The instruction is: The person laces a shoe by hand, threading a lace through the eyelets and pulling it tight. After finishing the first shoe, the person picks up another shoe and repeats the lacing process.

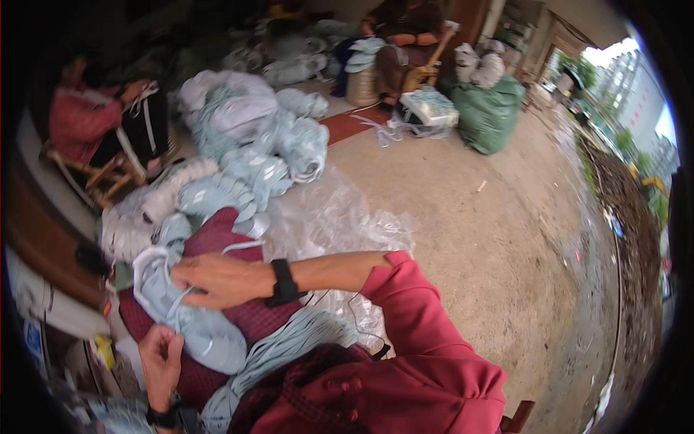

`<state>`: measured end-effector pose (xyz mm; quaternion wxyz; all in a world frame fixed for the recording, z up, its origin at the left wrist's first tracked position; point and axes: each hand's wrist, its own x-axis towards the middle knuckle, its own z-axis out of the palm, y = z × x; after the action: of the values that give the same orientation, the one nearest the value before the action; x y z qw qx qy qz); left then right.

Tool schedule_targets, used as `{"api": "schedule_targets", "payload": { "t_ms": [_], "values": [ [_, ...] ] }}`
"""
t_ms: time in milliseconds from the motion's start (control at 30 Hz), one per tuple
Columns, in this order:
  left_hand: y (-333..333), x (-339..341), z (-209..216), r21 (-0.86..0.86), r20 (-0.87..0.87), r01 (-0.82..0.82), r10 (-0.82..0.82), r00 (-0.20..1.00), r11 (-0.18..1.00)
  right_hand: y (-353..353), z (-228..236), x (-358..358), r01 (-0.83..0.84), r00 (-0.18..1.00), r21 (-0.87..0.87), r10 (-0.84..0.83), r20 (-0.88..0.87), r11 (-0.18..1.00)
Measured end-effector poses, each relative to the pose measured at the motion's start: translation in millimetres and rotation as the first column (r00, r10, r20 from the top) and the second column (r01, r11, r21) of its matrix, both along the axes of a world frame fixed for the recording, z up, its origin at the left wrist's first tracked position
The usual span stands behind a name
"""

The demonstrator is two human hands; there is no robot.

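One pale blue shoe (217,343), lower left of the frame, is probably light and soft-sided, best held at the collar. The right hand (224,280) seemingly pinches its lace (178,300); the left hand (160,358) curls beside the toe, its hold unclear. A lace bundle (300,336) lies just right; piled shoes (253,173) crowd the space above.

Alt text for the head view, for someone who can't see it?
The wearer's right hand is over a pale blue shoe on their lap, the left hand beside it. Laces lie bundled on the lap; ahead are piled shoes and clear plastic, one person sitting at left, another at the back.
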<state>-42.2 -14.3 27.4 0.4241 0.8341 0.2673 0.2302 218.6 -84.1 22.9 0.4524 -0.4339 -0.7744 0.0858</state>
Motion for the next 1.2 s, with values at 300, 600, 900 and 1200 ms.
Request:
{"api": "schedule_targets", "payload": {
  "t_ms": [300, 600, 900, 1200],
  "values": [
    [15, 2, 57, 0.101, -0.007, 0.013, -0.013, 1.000, 0.995, -17, 31, 29, 0.073, 0.976, -0.144, -0.041, 0.212, 0.987],
    [27, 0, 73, 0.406, -0.032, 0.061, -0.053, 0.998, 0.912, -20, 52, 30, 0.127, 0.882, 0.142, -0.177, 0.437, 0.982],
    [23, -20, 29, 0.946, -0.155, 0.132, 0.055, 0.986, 0.296, -36, 25, 46, 0.065, 0.845, 0.055, -0.084, 0.529, 0.996],
    [56, -82, 57, 0.972, -0.140, 0.084, 0.253, 0.957, 0.220, -71, 38, 112, 0.213, 0.818, 0.144, -0.257, 0.514, 0.966]
  ]
}}
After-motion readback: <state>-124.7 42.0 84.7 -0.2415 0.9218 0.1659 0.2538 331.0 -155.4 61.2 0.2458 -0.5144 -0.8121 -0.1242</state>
